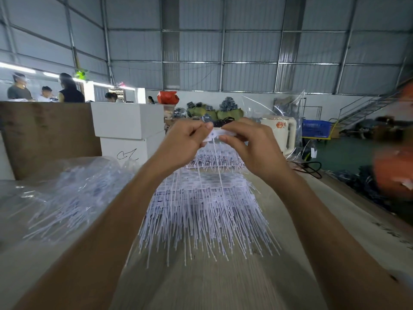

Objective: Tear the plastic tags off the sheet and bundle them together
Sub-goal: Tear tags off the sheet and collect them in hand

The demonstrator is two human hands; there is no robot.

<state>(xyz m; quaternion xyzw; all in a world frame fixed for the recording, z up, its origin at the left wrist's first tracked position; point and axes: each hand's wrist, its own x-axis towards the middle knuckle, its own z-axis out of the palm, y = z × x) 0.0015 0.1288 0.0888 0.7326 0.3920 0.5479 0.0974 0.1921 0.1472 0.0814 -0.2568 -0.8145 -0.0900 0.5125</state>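
Both my hands are raised in front of me over the table. My left hand [184, 139] and my right hand [250, 142] pinch the two ends of a white strip of plastic tags [218, 133], held level between them. Thin white tails hang down from that strip. Below it, a big pile of tag sheets [205, 202] lies on the table, its many long white tails fanning toward me. The fingertips hide most of the strip.
A clear plastic bag with more tags [67, 191] lies at the left. White boxes [128, 121] and a brown cardboard sheet [44, 135] stand behind it. A cream kettle [282, 130] and a black cable [312, 168] sit at the right. People stand far left.
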